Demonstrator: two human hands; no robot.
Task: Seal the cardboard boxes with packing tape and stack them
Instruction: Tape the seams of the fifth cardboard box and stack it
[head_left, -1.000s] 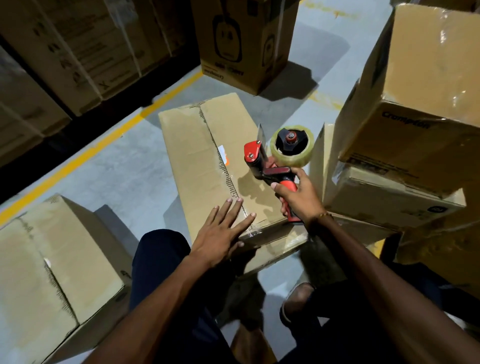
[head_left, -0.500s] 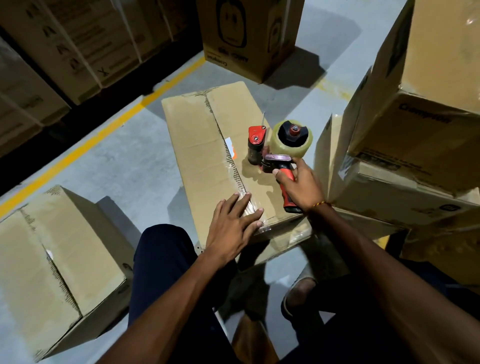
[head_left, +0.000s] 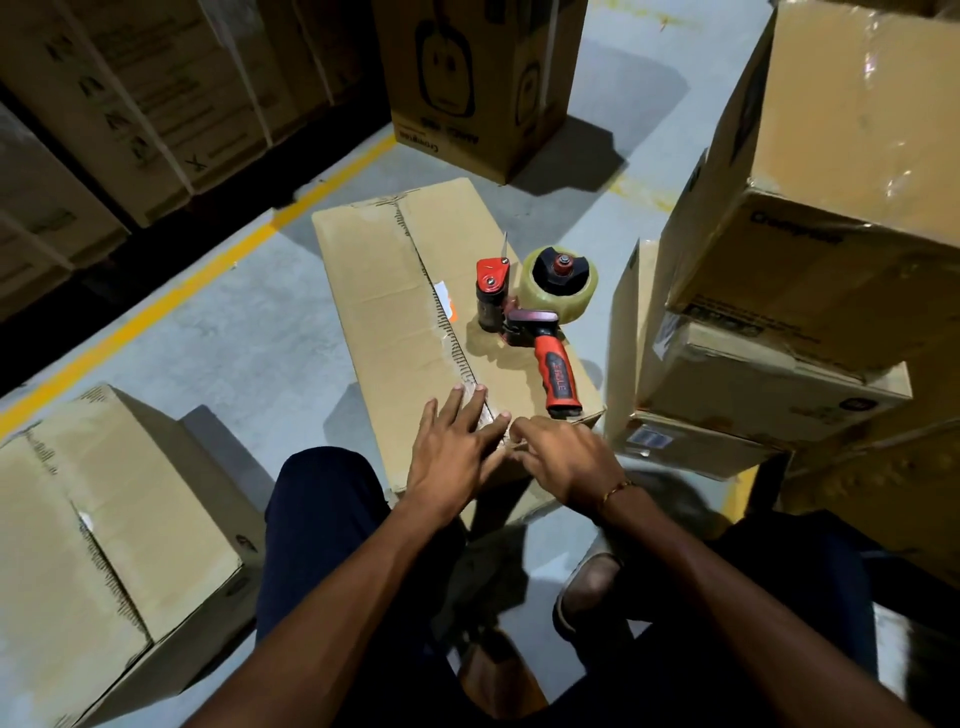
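A long flat cardboard box (head_left: 384, 291) lies on the floor in front of me, its centre seam running away from me. A red and black tape dispenser (head_left: 530, 317) with a roll of clear tape lies on the box's right half, free of both hands. My left hand (head_left: 457, 447) presses flat on the seam at the near end, fingers straight. My right hand (head_left: 566, 457) sits beside it at the near edge, fingers bent down onto the tape end there; what they grip is hidden.
A second box (head_left: 88, 551) stands at the near left. A stack of boxes (head_left: 810, 260) rises close on the right. An upright printed box (head_left: 478, 83) stands behind, with wrapped cartons (head_left: 135, 88) at the far left beyond a yellow floor line (head_left: 208, 275). My legs fill the foreground.
My right hand set the tape dispenser down on the box, let go of it and came back to the near edge beside my left hand. The left hand stayed on the seam.
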